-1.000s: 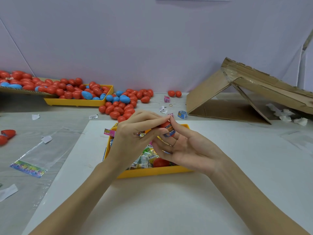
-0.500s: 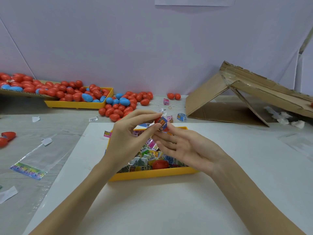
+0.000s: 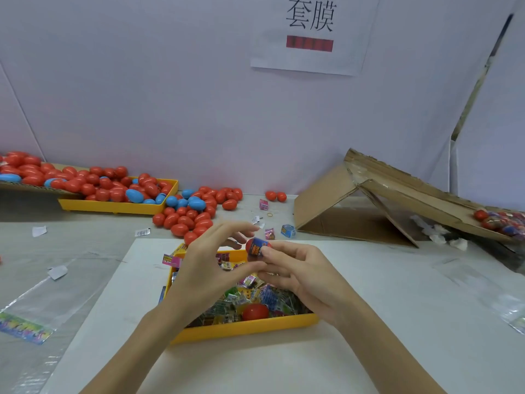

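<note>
Gaze lifted, wall sign [image 3: 309,32] showing, egg [image 3: 256,247] over tray [image 3: 241,329], white mat [image 3: 397,322]

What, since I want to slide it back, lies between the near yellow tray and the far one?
In the head view, a loose heap of red and blue eggs and a paper label scrap lie there.

The left hand [image 3: 210,265] loosened: its fingers [image 3: 241,227], which a second earlier had pinched the red egg [image 3: 249,245] together with the right hand [image 3: 301,277], spread and drew back to the left. The right hand alone kept the egg pinched at its fingertips, and the blue printed sleeve [image 3: 258,249] showed around it. The view tipped up and brought a wall sign [image 3: 309,32] in.
</note>
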Demonstrator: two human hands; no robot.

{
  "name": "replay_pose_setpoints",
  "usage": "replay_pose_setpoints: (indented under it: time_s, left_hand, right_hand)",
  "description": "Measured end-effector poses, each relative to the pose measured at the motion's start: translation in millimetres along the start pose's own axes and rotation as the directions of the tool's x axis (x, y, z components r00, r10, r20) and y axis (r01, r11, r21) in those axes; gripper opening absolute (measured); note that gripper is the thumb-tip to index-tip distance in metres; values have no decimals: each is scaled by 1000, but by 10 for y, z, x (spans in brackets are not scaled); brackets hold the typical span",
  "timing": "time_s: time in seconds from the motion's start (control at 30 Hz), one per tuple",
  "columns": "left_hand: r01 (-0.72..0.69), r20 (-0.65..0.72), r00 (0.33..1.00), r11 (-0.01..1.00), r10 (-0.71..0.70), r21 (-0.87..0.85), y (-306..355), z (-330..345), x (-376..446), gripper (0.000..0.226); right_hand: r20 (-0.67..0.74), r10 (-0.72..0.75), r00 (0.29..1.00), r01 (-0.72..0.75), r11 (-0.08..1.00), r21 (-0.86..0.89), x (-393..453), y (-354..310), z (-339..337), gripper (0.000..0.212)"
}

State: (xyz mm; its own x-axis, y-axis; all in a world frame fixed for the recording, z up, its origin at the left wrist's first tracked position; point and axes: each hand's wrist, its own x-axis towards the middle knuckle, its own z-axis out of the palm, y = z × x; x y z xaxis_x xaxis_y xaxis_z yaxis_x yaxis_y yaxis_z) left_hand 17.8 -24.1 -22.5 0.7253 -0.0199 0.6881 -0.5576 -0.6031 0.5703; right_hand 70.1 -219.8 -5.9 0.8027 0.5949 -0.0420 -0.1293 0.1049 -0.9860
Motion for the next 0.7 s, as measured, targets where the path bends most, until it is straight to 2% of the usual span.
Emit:
replay_pose_setpoints:
  time_s: [0.07, 0.13, 0.2, 0.23, 0.3, 0.4, 0.5, 0.6, 0.63, 0.7]
  left_hand:
    - [70, -21, 997, 998, -70, 4, -3, 6, 2, 65]
    - [122, -50, 991, 992, -121, 25, -42, -29, 18, 57]
    - [144, -61, 988, 986, -139, 85, -89, -77, 21, 39]
    - [157, -60, 987, 981, -151, 113, -105, -92, 19, 32]
    - [196, -52, 980, 971, -191, 137, -125, -110, 10, 24]
    - [246, -29, 969, 956, -245, 160, -150, -121, 5, 14]
    - [252, -9, 967, 948, -255, 196, -165, -136, 0, 9]
    - [229, -1, 972, 941, -236, 249, -181, -134, -17, 8]
    - [219, 9, 973, 934, -230, 282, -195, -135, -28, 9]
    - [192, 52, 973, 917, -224, 349, -229, -136, -52, 13]
  right_hand:
    - [-136, -192, 972, 153, 955, -254, 77, -124, -114, 24]
    - [-254, -478, 841, 245, 754, -609, 226, -369, -331, 25]
    - [-296, -673, 678, 167, 533, -830, 445, -663, -622, 28]
    - [-317, -715, 622, 89, 468, -879, 557, -801, -778, 29]
    - [-370, -732, 572, -114, 375, -920, 775, -999, -1071, 33]
    - [-430, -713, 554, -425, 202, -882, 1007, -1058, -1359, 36]
    - [-371, -738, 563, -542, 8, -840, 1131, -970, -1366, 32]
    - [-198, -767, 610, -450, -130, -883, 1282, -840, -1210, 34]
    - [-150, -746, 648, -381, -147, -913, 1356, -788, -1138, 35]
    - [-93, -663, 743, -222, -114, -968, 1541, -660, -971, 38]
